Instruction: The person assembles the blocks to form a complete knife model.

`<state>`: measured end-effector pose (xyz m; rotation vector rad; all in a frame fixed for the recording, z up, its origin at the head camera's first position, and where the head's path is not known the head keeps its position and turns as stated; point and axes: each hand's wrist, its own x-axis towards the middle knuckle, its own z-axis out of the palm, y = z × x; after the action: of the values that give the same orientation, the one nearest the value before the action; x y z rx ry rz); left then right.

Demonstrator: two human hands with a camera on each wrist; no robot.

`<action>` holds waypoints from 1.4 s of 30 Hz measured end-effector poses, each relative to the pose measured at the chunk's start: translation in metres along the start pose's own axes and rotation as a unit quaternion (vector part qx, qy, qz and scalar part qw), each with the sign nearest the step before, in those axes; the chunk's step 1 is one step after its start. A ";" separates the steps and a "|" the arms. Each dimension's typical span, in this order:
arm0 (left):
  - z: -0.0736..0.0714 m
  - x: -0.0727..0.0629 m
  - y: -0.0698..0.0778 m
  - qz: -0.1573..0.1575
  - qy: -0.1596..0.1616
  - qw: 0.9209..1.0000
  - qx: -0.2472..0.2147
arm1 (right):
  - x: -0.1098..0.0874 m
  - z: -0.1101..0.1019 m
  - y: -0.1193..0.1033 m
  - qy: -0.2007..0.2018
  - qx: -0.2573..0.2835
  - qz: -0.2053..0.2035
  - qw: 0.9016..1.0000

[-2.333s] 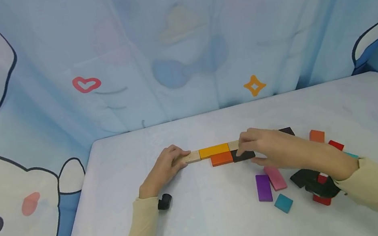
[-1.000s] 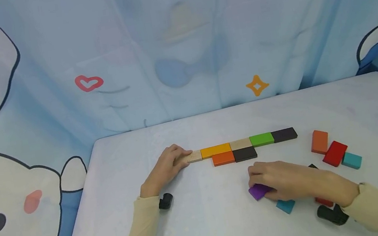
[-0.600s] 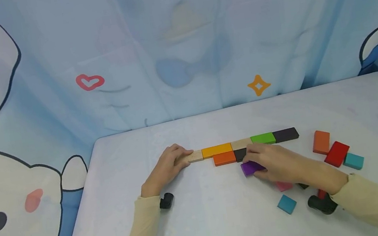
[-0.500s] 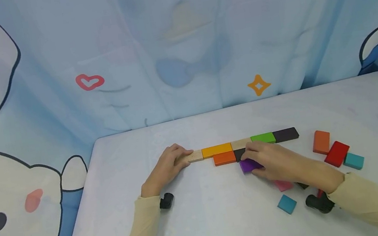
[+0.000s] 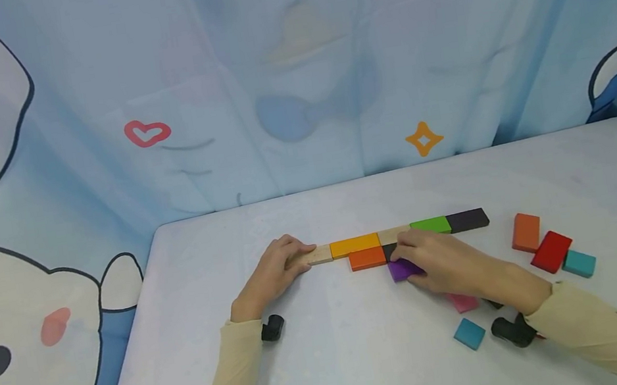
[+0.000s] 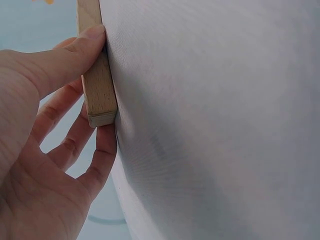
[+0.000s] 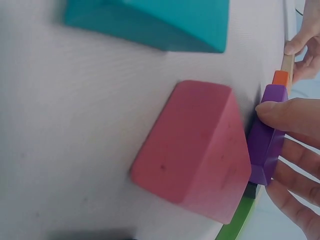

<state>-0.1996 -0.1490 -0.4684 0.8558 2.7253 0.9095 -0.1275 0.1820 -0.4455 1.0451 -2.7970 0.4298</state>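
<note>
The fingers of my right grip (image 5: 444, 260) cover part of the purple block (image 5: 403, 271) they pinch against the thumb, spread only as wide as the piece. It sits at the near side of the two-tier layout, and beyond it a black block (image 5: 390, 251) is mostly hidden; whether the two touch I cannot tell. My left grip (image 5: 274, 271) hides one end of a bare wood block (image 5: 320, 254), nipped narrowly between thumb and fingers. Below my right forearm only a corner of a dark block (image 5: 493, 303) shows, and a teal block (image 7: 155, 22) is cut off by the top edge of the right wrist view.

Up close, the wood I hold has fine grain and a streaked end face. Next along, the yellow block (image 5: 355, 245) and green block (image 5: 430, 225) are flat, smooth-coloured oblongs, with an orange block (image 5: 367, 258) in front of the yellow. The pink block (image 7: 190, 145) has slanting faces, softened corners and a few dark specks. The pale surface (image 5: 334, 362) has a faint woven texture
</note>
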 end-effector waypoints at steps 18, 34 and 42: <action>-0.001 0.001 0.004 0.000 0.000 1.000 -0.001 | 0.000 -0.001 -0.001 0.004 0.000 -0.008 1.000; -0.001 0.000 0.003 0.011 0.004 1.000 0.001 | -0.014 -0.029 0.000 -0.001 0.021 0.049 0.999; 0.000 -0.001 0.000 0.008 0.001 1.000 0.004 | -0.041 -0.039 0.000 -0.012 0.035 0.085 0.996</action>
<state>-0.1988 -0.1497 -0.4690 0.8803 2.7292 0.9044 -0.0958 0.2192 -0.4170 0.8338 -2.9238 0.5395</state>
